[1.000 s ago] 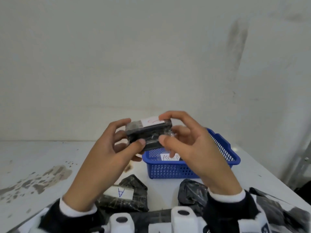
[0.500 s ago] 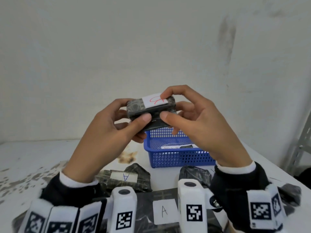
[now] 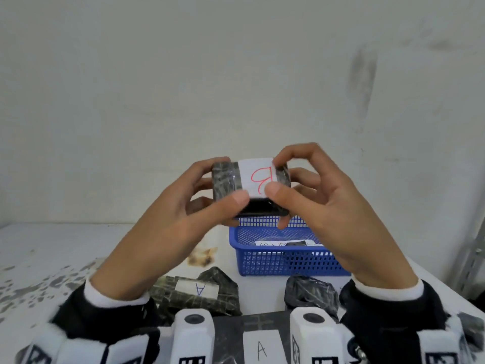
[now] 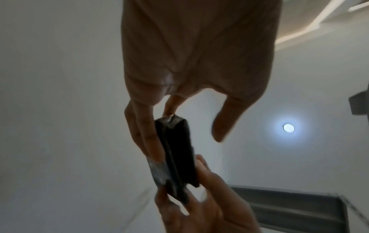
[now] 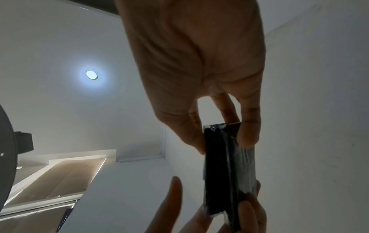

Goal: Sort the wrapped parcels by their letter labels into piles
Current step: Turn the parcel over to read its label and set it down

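A small dark wrapped parcel (image 3: 228, 181) with a white label bearing a red B is held up in front of the wall, above the blue basket (image 3: 288, 261). My left hand (image 3: 168, 219) grips its left end, thumb at the front and fingers behind. My right hand (image 3: 328, 206) pinches its right end, forefinger on top and thumb on the label's lower edge. The wrist views show the same parcel (image 4: 175, 154) (image 5: 225, 170) edge-on between both hands. On the table below lie a parcel labelled A (image 3: 194, 292), an unlabelled dark parcel (image 3: 311, 292) and another A parcel (image 3: 259, 345).
The blue basket holds a paper slip and a dark item. The white table (image 3: 52, 248) has worn patches at the left and a brown stain (image 3: 203, 256) near the basket. A metal shelf post (image 3: 472, 253) stands at the right edge.
Both hands have tilted the parcel so its labelled face now turns toward me and the red B reads plainly. The head view has dropped a little.
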{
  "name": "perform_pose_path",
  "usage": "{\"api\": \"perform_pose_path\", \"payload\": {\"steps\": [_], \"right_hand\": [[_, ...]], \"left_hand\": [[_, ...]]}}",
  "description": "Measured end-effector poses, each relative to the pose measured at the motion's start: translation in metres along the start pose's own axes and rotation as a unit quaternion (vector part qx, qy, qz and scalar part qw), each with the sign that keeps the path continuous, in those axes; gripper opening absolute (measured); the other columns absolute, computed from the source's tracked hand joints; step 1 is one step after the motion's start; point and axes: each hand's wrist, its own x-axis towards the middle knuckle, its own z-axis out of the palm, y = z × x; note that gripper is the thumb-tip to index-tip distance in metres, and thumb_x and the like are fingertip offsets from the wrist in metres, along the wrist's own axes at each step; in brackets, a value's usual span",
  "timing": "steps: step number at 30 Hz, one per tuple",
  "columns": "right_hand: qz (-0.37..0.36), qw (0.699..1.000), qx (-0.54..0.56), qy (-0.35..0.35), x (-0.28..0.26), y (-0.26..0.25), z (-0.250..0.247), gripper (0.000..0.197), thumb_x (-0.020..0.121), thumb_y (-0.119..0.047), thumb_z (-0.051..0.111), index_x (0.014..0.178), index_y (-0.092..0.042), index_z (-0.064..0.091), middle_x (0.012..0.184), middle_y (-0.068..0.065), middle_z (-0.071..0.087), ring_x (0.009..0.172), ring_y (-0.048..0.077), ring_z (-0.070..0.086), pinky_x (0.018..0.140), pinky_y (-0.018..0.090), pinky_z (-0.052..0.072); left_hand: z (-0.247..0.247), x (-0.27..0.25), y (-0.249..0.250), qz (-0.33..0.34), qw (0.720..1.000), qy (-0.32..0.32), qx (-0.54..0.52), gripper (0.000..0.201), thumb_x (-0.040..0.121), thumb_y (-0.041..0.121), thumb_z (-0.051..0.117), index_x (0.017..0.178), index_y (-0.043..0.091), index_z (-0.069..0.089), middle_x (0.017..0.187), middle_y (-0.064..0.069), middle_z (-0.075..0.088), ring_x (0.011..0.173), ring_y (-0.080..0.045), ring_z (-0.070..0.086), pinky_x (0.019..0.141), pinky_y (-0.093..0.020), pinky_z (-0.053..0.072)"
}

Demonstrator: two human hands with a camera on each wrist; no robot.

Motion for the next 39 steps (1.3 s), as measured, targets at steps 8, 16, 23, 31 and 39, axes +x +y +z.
{"api": "perform_pose_path", "payload": {"steps": [8, 16, 23, 31, 39], "right_hand": [[0.009, 0.999, -0.025, 0.032, 0.003, 0.007, 0.002, 0.023, 0.084, -0.024, 0.075, 0.107, -0.023, 0.069, 0.102, -0.002, 0.076, 0.09, 0.025, 0.071, 0.086, 0.029, 0.058], [0.002, 0.999, -0.025, 0.039, 0.003, 0.006, 0.0, 0.036, 0.069, -0.043, 0.072, 0.102, -0.027, 0.07, 0.097, -0.002, 0.078, 0.089, 0.025, 0.073, 0.085, 0.029, 0.059], [0.031, 0.996, -0.039, 0.073, 0.008, 0.01, -0.001, 0.016, 0.085, -0.04, 0.074, 0.096, -0.028, 0.072, 0.091, 0.008, 0.078, 0.092, 0.04, 0.07, 0.094, 0.056, 0.053], [0.055, 0.996, -0.049, 0.056, 0.006, 0.01, 0.002, 0.019, 0.082, -0.051, 0.075, 0.097, -0.038, 0.07, 0.091, 0.011, 0.078, 0.089, 0.042, 0.072, 0.093, 0.061, 0.053], [0.04, 0.996, -0.075, 0.033, 0.006, 0.01, 0.004, 0.035, 0.077, -0.038, 0.077, 0.11, -0.027, 0.068, 0.076, -0.002, 0.074, 0.062, 0.015, 0.067, 0.061, 0.027, 0.056]], "left_hand": [[0.006, 0.002, 0.002, 0.013, 0.998, 0.061, -0.024, 0.048, 0.065, 0.039, 0.068, 0.112, 0.032, 0.065, 0.101, 0.005, 0.075, 0.09, -0.012, 0.072, 0.083, -0.02, 0.054], [0.009, 0.005, 0.0, 0.032, 0.996, 0.079, -0.018, 0.046, 0.064, 0.04, 0.068, 0.109, 0.029, 0.067, 0.104, 0.001, 0.073, 0.088, -0.016, 0.073, 0.079, -0.014, 0.052], [0.013, 0.009, -0.004, 0.011, 0.996, 0.087, -0.003, 0.033, 0.084, 0.035, 0.07, 0.117, 0.028, 0.066, 0.105, -0.002, 0.072, 0.085, -0.007, 0.072, 0.093, -0.025, 0.053], [0.01, 0.007, -0.003, -0.007, 0.997, 0.077, 0.007, 0.023, 0.089, 0.022, 0.065, 0.112, 0.026, 0.064, 0.074, -0.001, 0.074, 0.064, -0.015, 0.071, 0.07, -0.026, 0.06], [0.005, 0.005, 0.001, -0.001, 0.997, 0.077, -0.005, 0.024, 0.086, 0.02, 0.069, 0.109, 0.024, 0.065, 0.078, -0.006, 0.073, 0.063, -0.014, 0.072, 0.067, -0.016, 0.055]]}}
